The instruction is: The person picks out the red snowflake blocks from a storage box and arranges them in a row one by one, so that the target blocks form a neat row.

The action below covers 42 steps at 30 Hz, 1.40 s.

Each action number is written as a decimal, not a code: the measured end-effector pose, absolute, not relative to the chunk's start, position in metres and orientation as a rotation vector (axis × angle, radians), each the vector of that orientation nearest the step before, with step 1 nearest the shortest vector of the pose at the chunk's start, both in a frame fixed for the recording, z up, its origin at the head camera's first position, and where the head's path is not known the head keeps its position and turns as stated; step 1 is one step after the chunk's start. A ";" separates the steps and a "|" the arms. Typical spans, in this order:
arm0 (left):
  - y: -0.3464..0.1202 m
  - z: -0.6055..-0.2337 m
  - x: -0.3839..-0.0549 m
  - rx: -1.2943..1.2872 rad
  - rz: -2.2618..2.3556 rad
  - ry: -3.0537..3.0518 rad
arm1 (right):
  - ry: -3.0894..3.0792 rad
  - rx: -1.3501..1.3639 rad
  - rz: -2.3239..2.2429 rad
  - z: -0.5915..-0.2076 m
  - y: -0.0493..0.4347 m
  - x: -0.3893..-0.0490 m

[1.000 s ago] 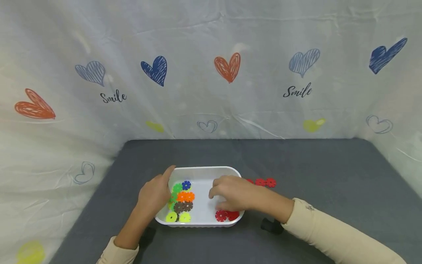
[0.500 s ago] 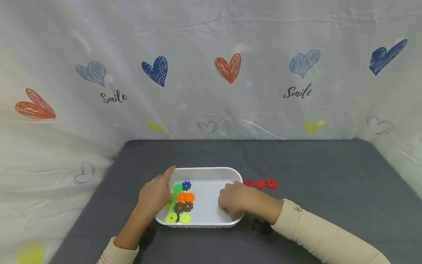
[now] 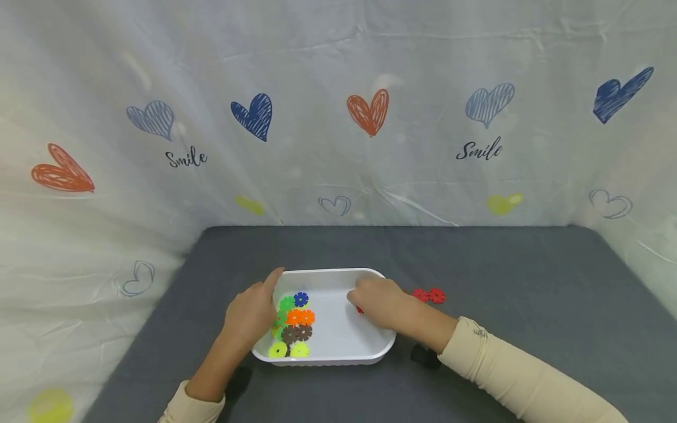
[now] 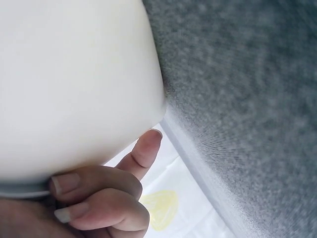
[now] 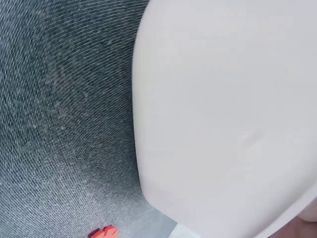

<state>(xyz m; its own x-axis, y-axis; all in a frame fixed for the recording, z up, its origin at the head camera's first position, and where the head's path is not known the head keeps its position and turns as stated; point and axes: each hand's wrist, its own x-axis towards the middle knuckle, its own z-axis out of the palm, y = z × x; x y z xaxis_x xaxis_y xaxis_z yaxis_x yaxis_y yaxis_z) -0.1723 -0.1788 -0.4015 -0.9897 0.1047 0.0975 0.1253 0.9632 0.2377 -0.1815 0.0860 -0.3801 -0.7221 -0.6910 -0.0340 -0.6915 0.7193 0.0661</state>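
In the head view my left hand grips the left rim of a white tray, index finger along its back-left corner. The left wrist view shows fingers curled below the rim, against the outer wall. My right hand is inside the tray by the back right corner, fingers bent down, pinching a red notched disc that is mostly hidden beneath it. Along the tray's left side lie orange discs, brown discs, yellow discs, green discs and a blue disc.
More red discs lie on the dark grey table, just right of the tray and partly behind my right wrist. A white curtain printed with hearts hangs behind the table and along its sides.
My right hand went to the tray's front right corner, where red discs lay, then moved up toward the back with red beneath its fingers. The left hand keeps its hold on the rim.
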 end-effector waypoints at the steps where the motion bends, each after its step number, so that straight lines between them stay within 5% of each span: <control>1: -0.179 -0.401 -0.173 -0.176 -0.377 -3.030 | 2.899 -1.176 0.038 -0.380 0.088 -0.184; 42: -0.178 -0.400 -0.173 -0.159 -0.379 -3.040 | 2.923 -1.340 -0.526 -0.369 0.107 -0.196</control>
<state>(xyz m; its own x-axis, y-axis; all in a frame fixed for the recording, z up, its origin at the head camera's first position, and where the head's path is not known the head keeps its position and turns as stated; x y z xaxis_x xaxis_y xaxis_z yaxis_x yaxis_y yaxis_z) -0.1726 -0.1781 -0.4002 -0.9919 0.0931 0.0861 0.1115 0.9641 0.2409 -0.1956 0.1068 -0.3687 -0.6559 -0.7166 0.2372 -0.7543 0.6109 -0.2405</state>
